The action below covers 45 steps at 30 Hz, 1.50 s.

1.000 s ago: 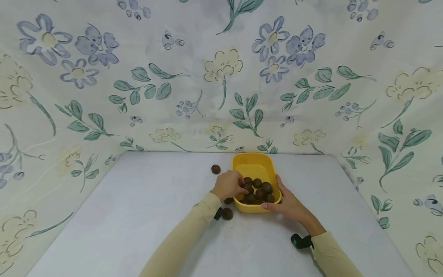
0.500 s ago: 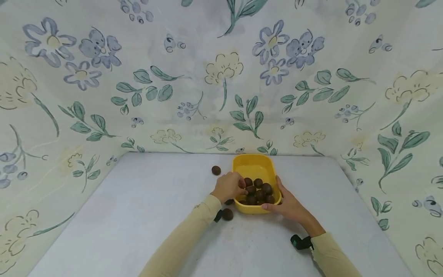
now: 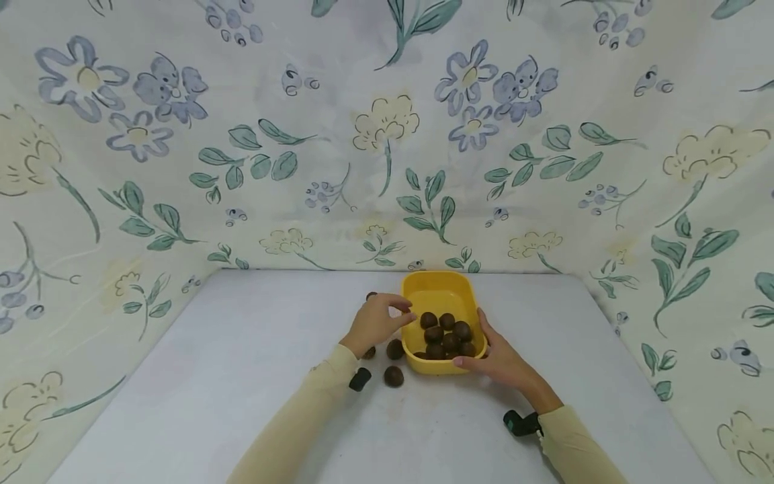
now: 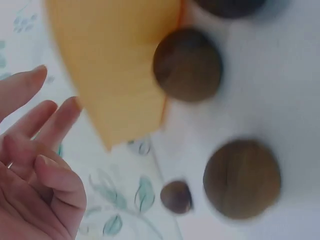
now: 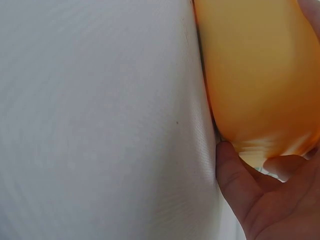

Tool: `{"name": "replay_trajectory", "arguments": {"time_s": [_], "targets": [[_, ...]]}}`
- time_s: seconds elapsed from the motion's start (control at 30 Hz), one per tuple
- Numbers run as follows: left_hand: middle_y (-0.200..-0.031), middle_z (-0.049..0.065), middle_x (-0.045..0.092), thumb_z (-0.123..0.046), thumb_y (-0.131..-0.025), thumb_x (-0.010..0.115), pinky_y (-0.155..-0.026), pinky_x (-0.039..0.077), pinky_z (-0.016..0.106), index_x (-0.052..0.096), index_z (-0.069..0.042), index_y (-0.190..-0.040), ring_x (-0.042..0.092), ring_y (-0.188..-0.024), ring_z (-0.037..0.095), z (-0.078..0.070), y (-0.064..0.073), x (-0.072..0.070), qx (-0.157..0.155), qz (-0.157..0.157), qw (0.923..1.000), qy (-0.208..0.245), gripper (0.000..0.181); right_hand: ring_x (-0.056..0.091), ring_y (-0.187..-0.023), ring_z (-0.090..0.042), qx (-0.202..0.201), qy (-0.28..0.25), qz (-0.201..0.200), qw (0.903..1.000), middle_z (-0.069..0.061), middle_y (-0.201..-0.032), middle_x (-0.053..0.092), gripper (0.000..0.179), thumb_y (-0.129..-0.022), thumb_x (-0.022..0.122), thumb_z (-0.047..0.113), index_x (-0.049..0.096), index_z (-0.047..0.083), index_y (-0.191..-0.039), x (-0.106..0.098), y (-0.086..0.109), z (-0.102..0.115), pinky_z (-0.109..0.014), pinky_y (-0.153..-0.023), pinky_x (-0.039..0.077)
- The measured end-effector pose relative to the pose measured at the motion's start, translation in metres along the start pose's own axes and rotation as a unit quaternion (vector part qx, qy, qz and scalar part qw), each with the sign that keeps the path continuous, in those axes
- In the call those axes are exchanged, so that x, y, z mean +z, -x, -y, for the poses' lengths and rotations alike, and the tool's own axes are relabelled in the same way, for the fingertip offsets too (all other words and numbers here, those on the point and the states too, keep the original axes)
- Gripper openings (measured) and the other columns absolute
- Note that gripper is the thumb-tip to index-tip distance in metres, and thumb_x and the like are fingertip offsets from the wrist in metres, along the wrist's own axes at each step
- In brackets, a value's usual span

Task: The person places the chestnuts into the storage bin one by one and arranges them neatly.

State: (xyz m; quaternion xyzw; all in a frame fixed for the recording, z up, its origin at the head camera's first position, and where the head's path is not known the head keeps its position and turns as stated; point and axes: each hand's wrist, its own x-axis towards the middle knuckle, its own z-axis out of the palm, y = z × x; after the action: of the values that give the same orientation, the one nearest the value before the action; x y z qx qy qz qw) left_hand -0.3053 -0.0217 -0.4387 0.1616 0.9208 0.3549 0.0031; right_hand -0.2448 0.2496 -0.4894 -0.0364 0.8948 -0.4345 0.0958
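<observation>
A yellow plastic tub (image 3: 438, 297) stands toward the back of the white table, with several round brown balls (image 3: 451, 342) heaped in its near half. My left hand (image 3: 376, 321) hovers at the tub's left rim, fingers loosely bent and nothing between them; the left wrist view also shows this hand (image 4: 42, 170) bare of any object. At the near right corner, my right hand (image 3: 506, 363) grips the tub, thumb at the front and fingers along the side. From the right wrist, the fingers (image 5: 235, 175) press on the tub's wall (image 5: 260, 70).
Loose brown balls lie left of the tub: one ball (image 3: 394, 376) nearest me, another ball (image 3: 395, 349) close to the tub, one (image 3: 368, 353) partly behind the left wrist, and one (image 3: 371, 295) behind the left hand. A flowered cloth (image 3: 338, 202) walls the table (image 3: 272, 323).
My left hand has come out of the tub and moved left, letting go of the ball it touched there. My right hand keeps its grip on the tub.
</observation>
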Motion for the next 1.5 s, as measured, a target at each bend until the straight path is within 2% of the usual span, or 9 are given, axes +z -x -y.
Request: {"name": "replay_trajectory", "arguments": {"time_s": [0.1, 0.2, 0.4, 0.53, 0.7, 0.93, 1.13, 1.3, 1.5], "targets": [[-0.112, 0.004, 0.079, -0.031, -0.094, 0.077, -0.105, 0.052, 0.048, 0.076, -0.010, -0.120, 0.065, -0.121, 0.030, 0.006, 0.005, -0.015, 0.006, -0.028, 0.9994, 0.021, 0.033, 0.020, -0.159, -0.043, -0.005, 0.000, -0.001, 1.0000, -0.014, -0.175, 0.010, 0.129, -0.080, 0.081, 0.060, -0.004, 0.018, -0.167, 0.000, -0.001, -0.001, -0.064, -0.122, 0.028], [-0.110, 0.006, 0.079, -0.029, -0.093, 0.079, -0.095, 0.055, 0.042, 0.077, -0.009, -0.117, 0.067, -0.109, 0.030, 0.014, 0.010, -0.028, 0.003, -0.047, 0.9983, 0.033, 0.031, 0.019, -0.160, -0.043, -0.010, 0.002, 0.000, 1.0000, -0.014, -0.175, 0.009, 0.130, -0.080, 0.081, 0.061, -0.005, 0.018, -0.167, -0.001, -0.002, -0.002, -0.064, -0.123, 0.027], [-0.110, 0.007, 0.079, -0.028, -0.092, 0.080, -0.082, 0.050, 0.030, 0.078, -0.007, -0.112, 0.066, -0.100, 0.027, 0.035, 0.021, -0.039, -0.023, -0.077, 0.9961, 0.035, 0.029, 0.018, -0.160, -0.042, -0.013, 0.000, 0.000, 0.9999, -0.013, -0.176, 0.008, 0.131, -0.079, 0.081, 0.061, -0.005, 0.017, -0.167, -0.001, -0.002, -0.002, -0.063, -0.123, 0.027], [-0.105, 0.010, 0.080, -0.027, -0.091, 0.080, -0.083, 0.054, 0.036, 0.077, -0.003, -0.113, 0.068, -0.099, 0.027, 0.045, 0.031, -0.039, -0.045, -0.083, 0.9952, 0.024, 0.033, 0.019, -0.160, -0.042, -0.012, -0.004, -0.001, 0.9999, -0.014, -0.175, 0.009, 0.131, -0.079, 0.082, 0.061, -0.004, 0.017, -0.167, -0.001, -0.002, -0.001, -0.064, -0.123, 0.027], [-0.100, 0.011, 0.080, -0.029, -0.090, 0.081, -0.091, 0.057, 0.046, 0.076, -0.001, -0.114, 0.069, -0.107, 0.030, 0.051, 0.042, -0.035, -0.080, -0.062, 0.9948, 0.000, 0.037, 0.018, -0.160, -0.042, -0.009, -0.004, 0.001, 0.9999, -0.014, -0.175, 0.009, 0.130, -0.079, 0.082, 0.060, -0.005, 0.017, -0.167, -0.001, -0.002, -0.002, -0.063, -0.123, 0.027], [-0.093, 0.009, 0.078, -0.031, -0.085, 0.084, -0.078, 0.057, 0.040, 0.076, -0.001, -0.113, 0.070, -0.088, 0.024, 0.055, 0.052, -0.028, -0.109, -0.026, 0.9927, -0.046, 0.041, 0.019, -0.160, -0.042, -0.010, -0.007, 0.001, 0.9999, -0.014, -0.175, 0.010, 0.131, -0.079, 0.082, 0.060, -0.004, 0.017, -0.167, 0.000, -0.002, -0.003, -0.063, -0.123, 0.027], [-0.090, 0.008, 0.076, -0.031, -0.082, 0.087, -0.072, 0.056, 0.037, 0.076, -0.001, -0.111, 0.067, -0.079, 0.019, 0.055, 0.056, -0.022, -0.108, -0.007, 0.9916, -0.071, 0.043, 0.018, -0.160, -0.042, -0.009, -0.009, 0.001, 0.9999, -0.014, -0.175, 0.010, 0.131, -0.079, 0.082, 0.059, -0.004, 0.017, -0.167, -0.001, -0.002, -0.003, -0.063, -0.123, 0.026], [-0.085, 0.005, 0.074, -0.028, -0.079, 0.089, -0.071, 0.056, 0.036, 0.077, -0.001, -0.105, 0.065, -0.076, 0.017, 0.054, 0.058, -0.017, -0.095, -0.013, 0.9912, -0.091, 0.039, 0.018, -0.160, -0.042, -0.011, -0.010, 0.001, 0.9999, -0.013, -0.175, 0.010, 0.130, -0.079, 0.083, 0.058, -0.004, 0.017, -0.167, 0.000, -0.003, -0.004, -0.063, -0.124, 0.025], [-0.078, 0.003, 0.068, -0.024, -0.079, 0.089, -0.063, 0.050, 0.033, 0.075, -0.003, -0.092, 0.058, -0.071, 0.017, 0.052, 0.059, -0.014, -0.085, -0.018, 0.9902, -0.110, 0.029, 0.019, -0.160, -0.042, -0.011, -0.008, 0.000, 0.9999, -0.014, -0.175, 0.010, 0.131, -0.078, 0.082, 0.060, -0.004, 0.017, -0.167, 0.000, -0.002, -0.003, -0.063, -0.123, 0.027]]}}
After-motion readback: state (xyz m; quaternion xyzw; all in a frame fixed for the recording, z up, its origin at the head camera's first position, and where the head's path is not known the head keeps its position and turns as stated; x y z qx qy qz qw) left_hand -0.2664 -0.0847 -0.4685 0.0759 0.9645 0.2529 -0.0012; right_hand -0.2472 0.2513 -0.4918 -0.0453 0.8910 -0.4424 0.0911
